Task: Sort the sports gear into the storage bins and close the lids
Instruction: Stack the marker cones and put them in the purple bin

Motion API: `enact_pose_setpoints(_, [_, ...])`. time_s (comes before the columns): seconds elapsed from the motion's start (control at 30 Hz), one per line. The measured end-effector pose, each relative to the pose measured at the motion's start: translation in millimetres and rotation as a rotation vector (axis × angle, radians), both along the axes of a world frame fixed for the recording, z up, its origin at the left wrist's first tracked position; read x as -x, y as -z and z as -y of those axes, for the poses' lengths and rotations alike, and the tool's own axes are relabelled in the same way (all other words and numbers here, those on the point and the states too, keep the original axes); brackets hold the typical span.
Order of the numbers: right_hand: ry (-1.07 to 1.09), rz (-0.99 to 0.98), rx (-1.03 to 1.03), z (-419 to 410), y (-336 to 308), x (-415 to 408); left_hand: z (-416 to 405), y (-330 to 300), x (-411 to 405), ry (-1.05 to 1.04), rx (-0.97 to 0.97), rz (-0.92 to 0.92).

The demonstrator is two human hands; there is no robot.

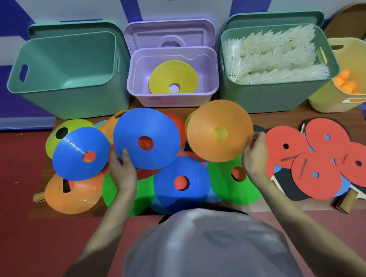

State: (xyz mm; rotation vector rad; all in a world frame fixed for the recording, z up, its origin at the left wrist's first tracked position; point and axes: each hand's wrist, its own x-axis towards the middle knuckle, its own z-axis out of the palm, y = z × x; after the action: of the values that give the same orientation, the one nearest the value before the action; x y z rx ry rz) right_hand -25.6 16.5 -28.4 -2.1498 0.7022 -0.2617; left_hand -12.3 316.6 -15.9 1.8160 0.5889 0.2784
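Observation:
My left hand (122, 173) grips the near rim of a blue disc cone (146, 137), lifted over the pile. At the right edge of an orange disc cone (219, 130), my right hand (254, 156) holds it raised too. Under them lies a heap of several blue, green, orange and red cones (182, 183). Straight ahead, the open purple bin (173, 94) has a yellow cone (173, 78) in it. To the right, several table tennis paddles with red faces (322, 160) lie overlapped.
An empty green bin (69, 100) stands at the back left, lid behind it. The green bin (280, 93) on the right holds white shuttlecocks. A yellow bin (357, 99) at far right holds orange balls. All stand against the blue and white wall.

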Motion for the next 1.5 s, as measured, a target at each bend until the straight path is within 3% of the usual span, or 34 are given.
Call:
enact_pose_setpoints(0.13, [0.069,0.117,-0.091,6,-3,-2,6,-5,-3,0.065,0.011,-0.001])
enact_pose_setpoints(0.3, [-0.100,0.099,-0.193,-8,0,-9,15,-7,-11,0.261,0.204,-0.142])
enact_pose_setpoints(0.43, [-0.249,0.117,-0.149,-22,-1,-13,30,-12,-13,0.405,0.268,-0.175])
enact_pose_setpoints(0.73, [-0.379,0.059,-0.110,-30,0,-23,44,-10,-20,0.456,0.291,-0.237])
enact_pose_setpoints(0.97, [-0.385,-0.182,0.080,-16,17,-46,28,-1,-22,0.365,0.153,-0.216])
enact_pose_setpoints(1.17, [-0.689,-0.493,0.245,-12,27,-74,18,-1,-15,0.330,0.139,-0.185])
enact_pose_setpoints(1.5, [-0.627,-0.553,0.463,-31,22,-80,2,3,-4,0.242,0.145,-0.184])
